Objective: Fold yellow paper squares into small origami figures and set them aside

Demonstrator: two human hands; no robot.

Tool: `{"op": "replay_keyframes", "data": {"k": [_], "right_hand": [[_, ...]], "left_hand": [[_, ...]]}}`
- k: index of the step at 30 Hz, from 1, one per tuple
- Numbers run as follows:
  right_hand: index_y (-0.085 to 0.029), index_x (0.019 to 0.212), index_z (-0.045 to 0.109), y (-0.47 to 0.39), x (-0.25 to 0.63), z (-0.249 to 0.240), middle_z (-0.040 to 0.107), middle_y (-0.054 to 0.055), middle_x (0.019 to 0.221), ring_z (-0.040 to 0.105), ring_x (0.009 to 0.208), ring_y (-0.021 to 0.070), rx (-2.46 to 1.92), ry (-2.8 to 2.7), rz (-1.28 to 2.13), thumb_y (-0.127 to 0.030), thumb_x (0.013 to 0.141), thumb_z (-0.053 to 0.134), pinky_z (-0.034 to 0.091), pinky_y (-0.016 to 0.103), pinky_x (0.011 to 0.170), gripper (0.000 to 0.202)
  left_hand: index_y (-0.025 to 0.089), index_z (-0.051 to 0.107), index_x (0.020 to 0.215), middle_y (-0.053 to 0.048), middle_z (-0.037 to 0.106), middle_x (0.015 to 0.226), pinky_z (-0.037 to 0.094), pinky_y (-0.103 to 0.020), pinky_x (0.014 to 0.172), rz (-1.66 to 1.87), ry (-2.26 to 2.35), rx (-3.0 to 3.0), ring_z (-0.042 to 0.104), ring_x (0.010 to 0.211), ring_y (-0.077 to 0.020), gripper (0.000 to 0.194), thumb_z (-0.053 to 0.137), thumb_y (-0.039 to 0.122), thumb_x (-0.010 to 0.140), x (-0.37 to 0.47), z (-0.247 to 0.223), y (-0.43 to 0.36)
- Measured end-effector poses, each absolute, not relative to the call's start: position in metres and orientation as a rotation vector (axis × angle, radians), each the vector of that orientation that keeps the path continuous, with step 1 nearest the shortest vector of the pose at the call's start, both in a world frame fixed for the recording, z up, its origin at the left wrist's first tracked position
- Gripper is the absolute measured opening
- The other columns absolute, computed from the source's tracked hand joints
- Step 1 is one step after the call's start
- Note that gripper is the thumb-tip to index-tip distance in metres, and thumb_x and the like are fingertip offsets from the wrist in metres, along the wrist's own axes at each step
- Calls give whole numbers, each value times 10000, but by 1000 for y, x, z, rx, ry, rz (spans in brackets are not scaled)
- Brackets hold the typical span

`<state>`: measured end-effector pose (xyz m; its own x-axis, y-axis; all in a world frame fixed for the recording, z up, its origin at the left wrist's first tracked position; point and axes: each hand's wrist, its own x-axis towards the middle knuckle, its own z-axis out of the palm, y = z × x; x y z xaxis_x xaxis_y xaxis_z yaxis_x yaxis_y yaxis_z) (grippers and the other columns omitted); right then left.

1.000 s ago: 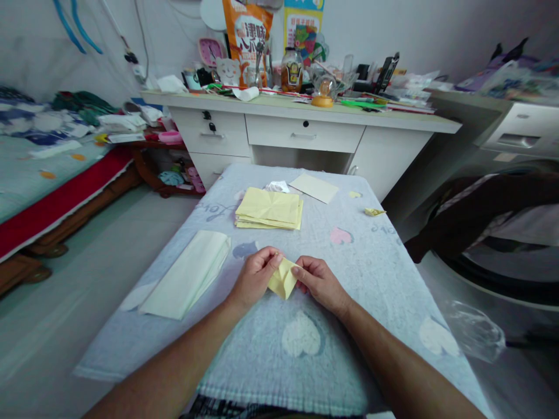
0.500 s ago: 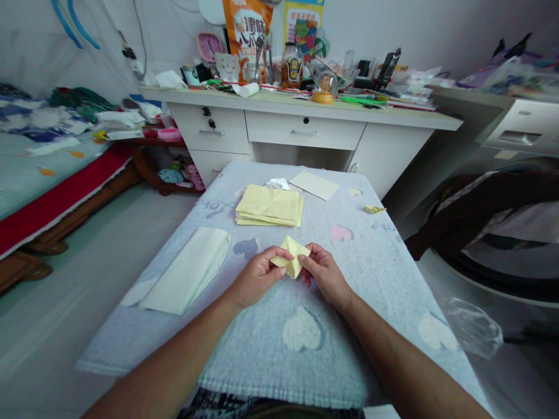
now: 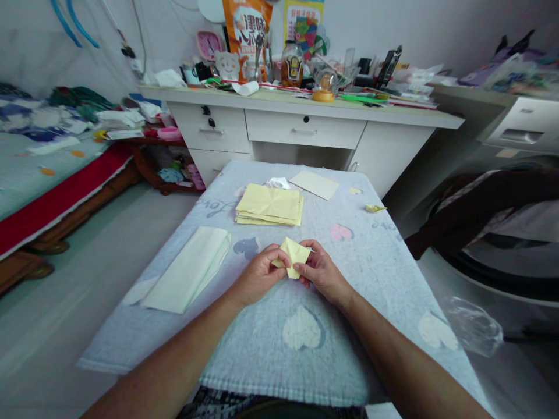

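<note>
A small folded yellow paper (image 3: 296, 254) is held between both hands above the cloth-covered table. My left hand (image 3: 263, 270) pinches its left side, fingers curled and thumb near the lower middle. On the opposite side, my right hand (image 3: 322, 268) grips the paper with the thumb on top and the fingers behind, partly hidden. Just beyond lies a stack of yellow paper sheets (image 3: 269, 205), the top one creased. A small folded yellow paper piece (image 3: 374, 208) rests at the table's right side.
Left on the table (image 3: 301, 372) lies a folded pale sheet (image 3: 188, 270). Crumpled white tissue (image 3: 278, 183) and a cream card (image 3: 314, 184) sit at the back. Behind stands a cluttered white desk (image 3: 305, 122); a washing machine (image 3: 515, 233) is right, a bed (image 3: 56, 174) left.
Both hands have shifted slightly on the folded paper. Its upper flaps now lie differently, with the right thumb moved a little lower and left. The other things have stayed put.
</note>
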<state>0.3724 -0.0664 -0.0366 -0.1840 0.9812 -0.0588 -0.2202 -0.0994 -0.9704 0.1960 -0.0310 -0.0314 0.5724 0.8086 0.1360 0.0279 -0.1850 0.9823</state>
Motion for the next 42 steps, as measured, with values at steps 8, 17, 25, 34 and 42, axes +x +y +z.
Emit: {"op": "replay_keyframes", "data": {"k": [8,17,25,34,42], "right_hand": [[-244,1235,275,-69,371,-36,538,-92,649,430,399,52,-1050,-1203,1512,-330,730,726,365,149,364,683],[-242,1264,261,-68,373,-38,541,-83,668,404,385,44,-1064,-1196,1483,-331,724,722,354,152,354,715],[-240,1318,224,-70,366,-39,596,3,923,603,776,132,-979,-1219,1386,-254,730,727,499,245,682,775],[-216,1405,130,-71,373,-38,571,3,924,576,800,132,-987,-1268,1481,-246,692,766,470,242,695,956],[-219,1377,211,-71,373,-36,563,-37,801,539,613,88,-1062,-1264,1471,-289,733,732,419,183,520,832]], "left_hand": [[178,614,819,-8,481,866,421,-217,680,801,752,1750,528,806,-143,99,547,120,774,198,-28,-33],[185,600,792,-14,513,878,407,-241,732,773,820,1957,524,841,-157,108,528,107,775,195,-24,-32],[190,596,788,-12,487,890,413,-250,769,754,802,1940,515,859,-158,66,539,156,793,192,-20,-34],[179,597,777,-6,480,864,385,-230,707,762,784,1921,510,816,-147,79,544,120,780,192,-20,-34],[201,601,998,-21,565,972,418,-244,757,805,823,1773,548,901,-170,248,582,128,763,197,-29,-34]]}}
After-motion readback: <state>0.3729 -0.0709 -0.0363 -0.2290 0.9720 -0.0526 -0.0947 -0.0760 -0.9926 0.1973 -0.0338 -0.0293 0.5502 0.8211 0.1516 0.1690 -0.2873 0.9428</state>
